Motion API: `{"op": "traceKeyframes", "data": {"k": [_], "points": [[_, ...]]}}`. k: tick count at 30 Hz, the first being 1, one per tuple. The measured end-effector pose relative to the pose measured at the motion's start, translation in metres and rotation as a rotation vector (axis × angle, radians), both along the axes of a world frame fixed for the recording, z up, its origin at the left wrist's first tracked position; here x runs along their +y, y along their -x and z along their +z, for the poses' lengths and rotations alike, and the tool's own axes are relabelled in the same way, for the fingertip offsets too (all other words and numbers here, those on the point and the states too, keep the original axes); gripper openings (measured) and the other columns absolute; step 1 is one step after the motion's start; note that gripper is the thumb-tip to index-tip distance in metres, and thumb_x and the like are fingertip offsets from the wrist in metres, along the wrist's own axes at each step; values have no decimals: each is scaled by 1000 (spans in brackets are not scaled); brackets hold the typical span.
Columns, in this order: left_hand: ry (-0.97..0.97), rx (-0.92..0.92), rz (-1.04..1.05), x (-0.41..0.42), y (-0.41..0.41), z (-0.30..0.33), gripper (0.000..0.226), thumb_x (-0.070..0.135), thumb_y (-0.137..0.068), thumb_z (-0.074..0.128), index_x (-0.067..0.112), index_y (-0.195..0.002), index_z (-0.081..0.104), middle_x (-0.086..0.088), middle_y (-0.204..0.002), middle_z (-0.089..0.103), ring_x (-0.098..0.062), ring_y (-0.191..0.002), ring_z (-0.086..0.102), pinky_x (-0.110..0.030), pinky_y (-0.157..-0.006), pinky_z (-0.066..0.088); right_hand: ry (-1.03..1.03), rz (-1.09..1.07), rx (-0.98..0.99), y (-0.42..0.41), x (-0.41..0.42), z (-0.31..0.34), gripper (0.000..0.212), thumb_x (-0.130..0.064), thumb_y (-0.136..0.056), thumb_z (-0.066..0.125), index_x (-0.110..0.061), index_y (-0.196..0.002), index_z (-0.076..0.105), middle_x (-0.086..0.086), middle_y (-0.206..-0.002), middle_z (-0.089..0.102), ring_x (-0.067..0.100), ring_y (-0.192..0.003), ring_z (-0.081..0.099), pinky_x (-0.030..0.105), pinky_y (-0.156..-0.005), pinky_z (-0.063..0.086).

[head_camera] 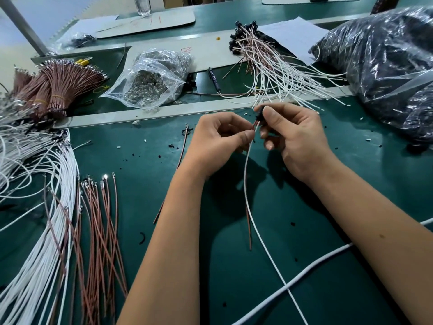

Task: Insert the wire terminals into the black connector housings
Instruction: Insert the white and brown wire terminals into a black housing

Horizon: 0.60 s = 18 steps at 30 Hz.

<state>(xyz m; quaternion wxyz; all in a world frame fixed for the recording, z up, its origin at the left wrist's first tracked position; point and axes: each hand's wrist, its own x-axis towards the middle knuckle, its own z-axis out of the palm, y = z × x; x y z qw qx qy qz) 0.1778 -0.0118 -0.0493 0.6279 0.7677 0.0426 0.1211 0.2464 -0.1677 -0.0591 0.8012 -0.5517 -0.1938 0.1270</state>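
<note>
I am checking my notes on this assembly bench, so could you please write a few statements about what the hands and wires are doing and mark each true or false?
1. The right hand holds a black connector housing between thumb and fingers. True.
2. The left hand rests flat on the green mat. False: it is raised and pinches a brown wire just below the housing.
3. A white wire hangs down from the housing. True.
4. The loose brown wires lie to the right of the person's arms. False: they lie to the left, beside the white wires.
5. A clear bag of metal terminals sits beyond the hands. True.
</note>
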Motion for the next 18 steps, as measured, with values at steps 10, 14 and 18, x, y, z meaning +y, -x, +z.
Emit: {"op": "traceKeyframes", "data": {"k": [10,14,18], "points": [[151,60,-19,-4,1,0,8,1,-90,71,7,-85,71,-11,-73,70,-19,-63,62,-30,-70,56,6,10,31,-1,0,-3,13,-13,-90,71,-1,-88,69,6,-66,65,13,-47,50,20,-39,37],[107,35,12,-2,-1,-1,9,0,-90,72,7,-84,71,-9,-72,70,-18,-64,63,-28,-68,54,18,26,6,-2,1,-5,9,-13,-90,73,-5,-87,72,6,-67,65,15,-50,53,21,-40,39],[67,18,19,-2,0,-2,6,1,-88,74,5,-86,70,-14,-72,70,-16,-65,62,-26,-68,52,73,-19,-130,-1,1,-8,8,-9,-85,80,-10,-88,73,6,-65,66,17,-53,56,24,-43,44]]}}
